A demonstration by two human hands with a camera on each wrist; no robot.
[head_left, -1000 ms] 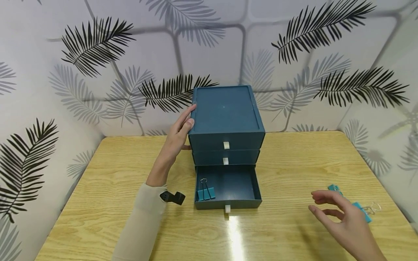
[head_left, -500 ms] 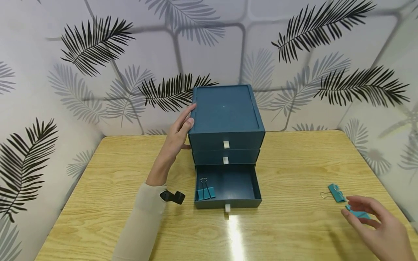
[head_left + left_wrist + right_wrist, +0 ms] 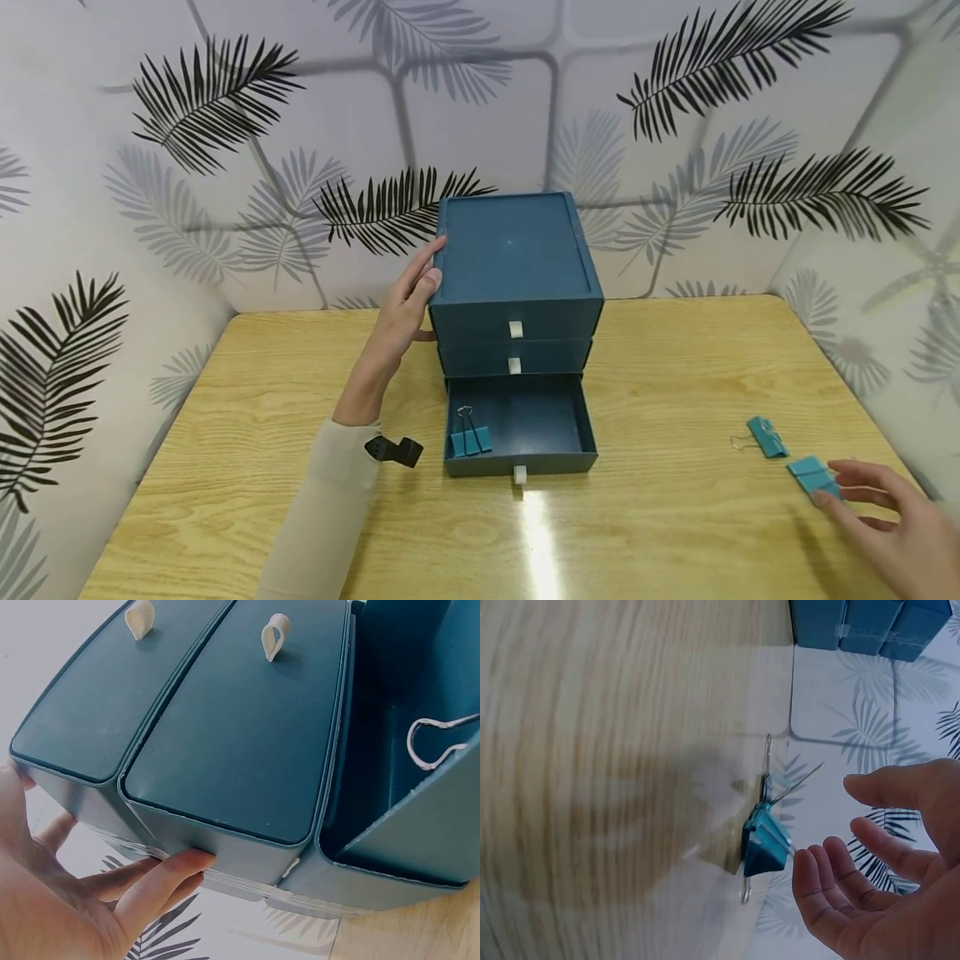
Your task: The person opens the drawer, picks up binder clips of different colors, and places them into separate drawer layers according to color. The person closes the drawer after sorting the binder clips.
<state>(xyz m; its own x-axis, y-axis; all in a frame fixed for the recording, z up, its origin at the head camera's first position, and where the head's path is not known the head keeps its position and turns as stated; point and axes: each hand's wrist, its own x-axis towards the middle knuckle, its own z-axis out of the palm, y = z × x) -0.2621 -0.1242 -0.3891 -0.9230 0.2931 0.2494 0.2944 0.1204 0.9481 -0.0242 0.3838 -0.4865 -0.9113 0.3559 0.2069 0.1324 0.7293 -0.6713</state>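
Note:
A dark blue drawer cabinet (image 3: 517,250) stands at the back of the table, its bottom drawer (image 3: 521,464) pulled out. Against the cabinet's left side rests my left hand (image 3: 393,329), fingers and thumb spread along the wall (image 3: 232,847). One teal binder clip (image 3: 470,442) lies in the drawer's left part. On the right of the table are two more: a nearer binder clip (image 3: 813,477) and a farther binder clip (image 3: 768,437). My right hand (image 3: 896,521) is beside the nearer clip, fingers loosely bent and apart from the thumb, holding nothing; its fingertips overlap the clip's edge in the head view.
Two upper drawers with white pull tabs (image 3: 515,330) are closed. The wooden table (image 3: 300,392) meets a leaf-patterned backdrop (image 3: 480,100) behind and at both sides. A black strap (image 3: 393,451) sits on the left wrist.
My right hand has moved rightward past the loose binder clips, uncovering the farther one and most of the nearer one. My left hand stays on the cabinet. The head view shifts slightly.

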